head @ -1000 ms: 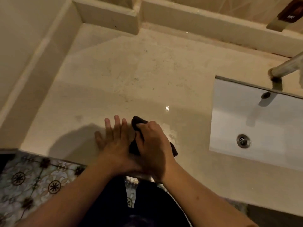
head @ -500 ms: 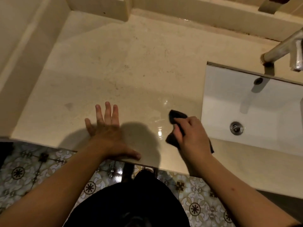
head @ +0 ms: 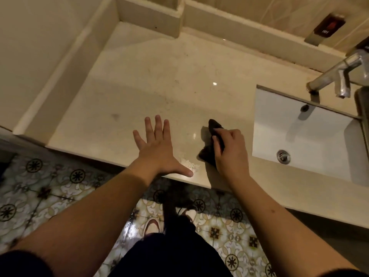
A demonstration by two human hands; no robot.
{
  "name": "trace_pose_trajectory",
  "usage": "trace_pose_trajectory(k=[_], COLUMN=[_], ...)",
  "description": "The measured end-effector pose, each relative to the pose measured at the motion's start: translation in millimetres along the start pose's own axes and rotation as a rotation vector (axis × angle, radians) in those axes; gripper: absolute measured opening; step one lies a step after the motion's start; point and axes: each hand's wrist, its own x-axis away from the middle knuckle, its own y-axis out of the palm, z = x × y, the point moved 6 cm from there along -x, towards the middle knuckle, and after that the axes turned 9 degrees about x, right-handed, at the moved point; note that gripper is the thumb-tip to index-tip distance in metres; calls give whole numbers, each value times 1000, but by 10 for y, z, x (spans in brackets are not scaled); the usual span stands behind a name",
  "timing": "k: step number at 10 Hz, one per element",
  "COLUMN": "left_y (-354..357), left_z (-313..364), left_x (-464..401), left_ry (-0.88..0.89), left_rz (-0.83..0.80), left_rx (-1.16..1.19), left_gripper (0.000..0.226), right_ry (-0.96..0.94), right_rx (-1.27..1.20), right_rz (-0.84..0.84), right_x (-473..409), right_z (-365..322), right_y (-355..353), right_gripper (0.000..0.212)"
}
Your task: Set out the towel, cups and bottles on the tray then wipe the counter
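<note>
Left hand (head: pixel 157 150) lies flat on the counter (head: pixel 139 86), palm down, fingers spread, thumb stretched out along the front edge; it grips nothing. Just right of the thumb tip sits a small whitish wet or foamy patch (head: pixel 189 165) on the stone. Right hand (head: pixel 229 150) is beside that, closed around a dark cloth (head: pixel 214 126), pressing it to the counter; one corner of the cloth pokes out past the fingers toward the back, another bunch shows on the hand's left side. Hands are near each other but apart. Counter is pale beige stone, with faint marks and a dull smudge (head: pixel 115 116) toward the left, a raised ledge along the back and left wall. Further right, a white rectangular sink (head: pixel 319 156) is set into the counter, with the drain (head: pixel 283 156) near its front and an overflow hole near the back rim. Metal faucet (head: pixel 335 76) reaches over the sink's back edge from the right. A small dark plate with red marking (head: pixel 329 25) is on the back wall above it. Below the counter edge, patterned floor tiles (head: pixel 40 186) show, plus dark clothing and a shoe (head: pixel 151 226).
</note>
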Motion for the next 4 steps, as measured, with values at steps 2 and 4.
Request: trace_pose_trajectory(k=[2, 4], left_y=[-18, -22], left_z=[-20, 25], left_x=[11, 111], left_ry=[-28, -36], left_rz=[38, 78], left_rx=[-15, -65], left_gripper=[181, 176], right_ry=[-37, -133], right_rx=[112, -25], right_rz=[-190, -368], right_x=[164, 197], right_z=[-47, 93], right_y=[237, 140], right_gripper=[37, 51])
